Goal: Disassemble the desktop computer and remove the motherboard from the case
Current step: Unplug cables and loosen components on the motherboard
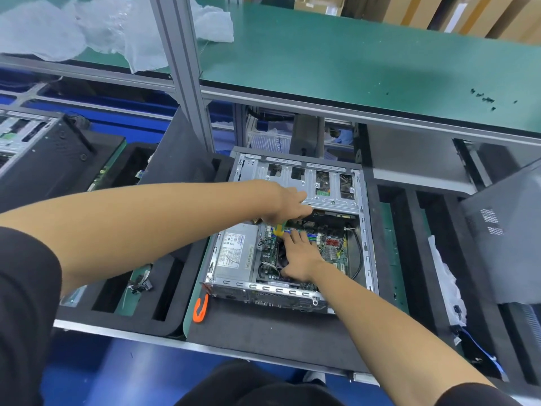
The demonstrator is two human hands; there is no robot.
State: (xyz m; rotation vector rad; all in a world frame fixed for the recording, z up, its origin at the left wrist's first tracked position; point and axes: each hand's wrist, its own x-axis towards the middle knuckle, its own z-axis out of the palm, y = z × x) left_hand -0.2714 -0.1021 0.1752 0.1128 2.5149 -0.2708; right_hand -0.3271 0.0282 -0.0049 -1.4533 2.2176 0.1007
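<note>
Relative to the one open computer case (295, 230): two hands inside it, left hand (288, 205) and right hand (301, 256); one motherboard (330, 250) and one power supply (234, 253) within; one orange tool (201, 309) just beside its near-left corner; one second case (26, 142) far left.

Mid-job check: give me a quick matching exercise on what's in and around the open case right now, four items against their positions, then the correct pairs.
Things:
1. power supply
2. orange hook tool
3. loose black screws
4. right hand

Places:
A. on the upper green shelf, far right
B. resting on the motherboard inside the case
C. in the case's left part, beside the motherboard
D. outside the case, on the dark mat by its near left corner

Pairs: 1-C, 2-D, 3-A, 4-B
</note>
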